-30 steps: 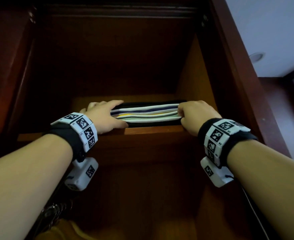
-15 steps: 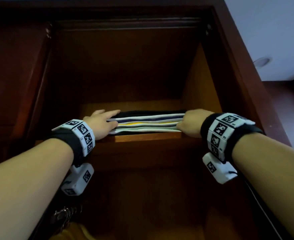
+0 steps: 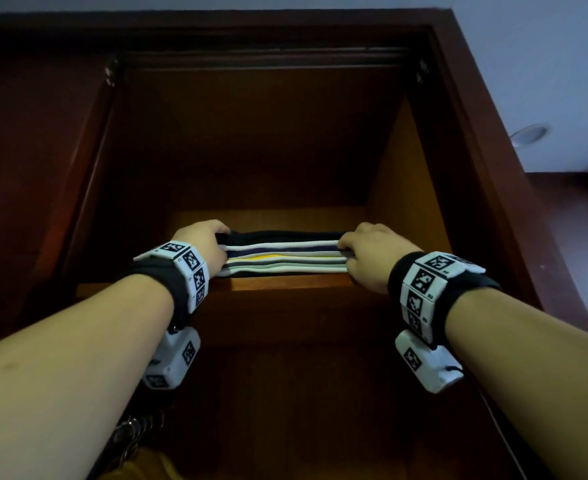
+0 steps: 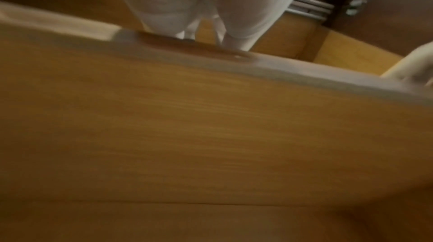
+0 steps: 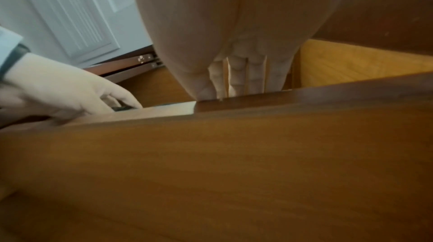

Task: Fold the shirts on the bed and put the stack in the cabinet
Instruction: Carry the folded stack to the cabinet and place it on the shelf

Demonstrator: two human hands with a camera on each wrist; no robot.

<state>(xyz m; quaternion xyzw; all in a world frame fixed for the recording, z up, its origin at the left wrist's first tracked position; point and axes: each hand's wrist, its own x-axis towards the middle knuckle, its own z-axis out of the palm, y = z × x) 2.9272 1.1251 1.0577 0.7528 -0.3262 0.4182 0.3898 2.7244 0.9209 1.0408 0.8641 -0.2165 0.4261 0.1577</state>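
A stack of folded shirts [image 3: 282, 254] lies on a high shelf [image 3: 285, 285] inside a dark wooden cabinet [image 3: 459, 133], just behind the shelf's front edge. Its long axis runs side to side, between two raised hands. The left hand [image 3: 201, 249] curls its fingers round the stack's left end; the right hand [image 3: 372, 258] grips the right end the same way (both equally near). The open depth of the shelf lies straight ahead, beyond the fingers, so any further push would likely go forward.

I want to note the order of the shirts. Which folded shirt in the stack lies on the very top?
The black shirt lies on top of the stack, directly above a white layer. The yellow one sits near the middle.
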